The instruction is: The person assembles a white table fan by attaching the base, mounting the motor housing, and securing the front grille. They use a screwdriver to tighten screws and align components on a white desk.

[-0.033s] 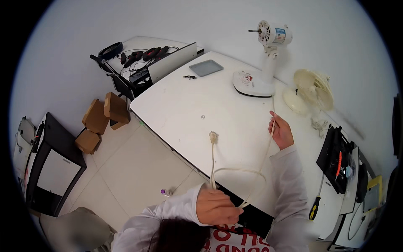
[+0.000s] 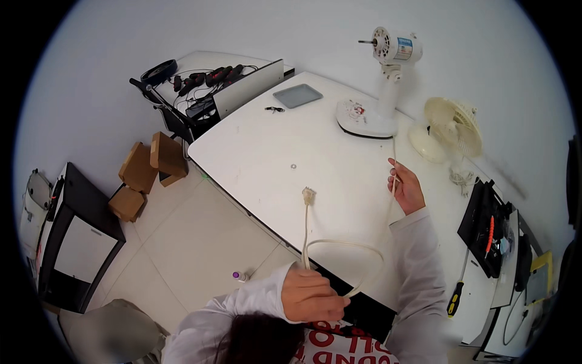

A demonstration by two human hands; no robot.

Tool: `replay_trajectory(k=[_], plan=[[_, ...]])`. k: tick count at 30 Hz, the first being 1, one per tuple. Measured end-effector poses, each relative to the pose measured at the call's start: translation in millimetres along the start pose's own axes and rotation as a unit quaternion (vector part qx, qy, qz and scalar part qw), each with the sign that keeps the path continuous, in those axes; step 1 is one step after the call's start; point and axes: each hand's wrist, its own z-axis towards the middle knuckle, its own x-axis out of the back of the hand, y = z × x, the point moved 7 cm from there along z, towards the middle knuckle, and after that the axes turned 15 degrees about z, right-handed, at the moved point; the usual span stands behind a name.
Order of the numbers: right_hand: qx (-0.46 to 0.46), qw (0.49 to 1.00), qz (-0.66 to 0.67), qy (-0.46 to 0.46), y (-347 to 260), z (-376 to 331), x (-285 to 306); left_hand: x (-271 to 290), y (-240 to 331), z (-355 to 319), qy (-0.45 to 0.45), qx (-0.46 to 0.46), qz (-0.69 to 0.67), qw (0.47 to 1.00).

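At the table's near edge my left hand [image 2: 313,295] is closed around a cream power cord [image 2: 339,241], which bends in a loop beyond it. The cord's plug [image 2: 308,196] lies on the white table, farther off than this hand. My right hand [image 2: 407,187] pinches the same cord between thumb and fingers, close to where it leaves the fan base [image 2: 364,119]. Upright on that base stands a white fan body with an exposed motor [image 2: 397,48] and a bare shaft, without blades or grille. Part of the cord inside my left fist is hidden.
Right of the fan body lie a cream fan grille [image 2: 453,128] and a round cream piece [image 2: 425,144]. A black tool case [image 2: 485,221] and a screwdriver [image 2: 456,298] lie on the right. Far left on the table are a grey tray [image 2: 297,96] and a short black cable [image 2: 274,110]. A small nut [image 2: 293,166] lies mid-table.
My left hand and the cord loop have shifted very slightly left. My right hand keeps its pinch on the cord and has hardly moved.
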Motion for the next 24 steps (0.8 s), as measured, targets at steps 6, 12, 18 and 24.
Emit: replay_trajectory(k=[6, 12, 18, 24], plan=[[-0.016, 0.989, -0.13, 0.063, -8.1, -56.8, 6.1, 8.4, -32.2, -7.8, 0.061, 0.144, 0.175, 0.972], [-0.028, 0.983, -0.165, 0.068, 0.0, -99.9, 10.3, 15.2, -76.3, -21.5, 0.072, 0.23, 0.21, 0.947], [-0.054, 0.983, -0.167, 0.057, 10.0, -145.2, 2.8, 13.4, -114.0, -29.8, 0.047, 0.28, 0.177, 0.942], [-0.084, 0.976, -0.195, 0.035, 9.9, -194.3, 4.6, -11.8, -202.2, -41.0, -0.004, 0.412, 0.117, 0.904]])
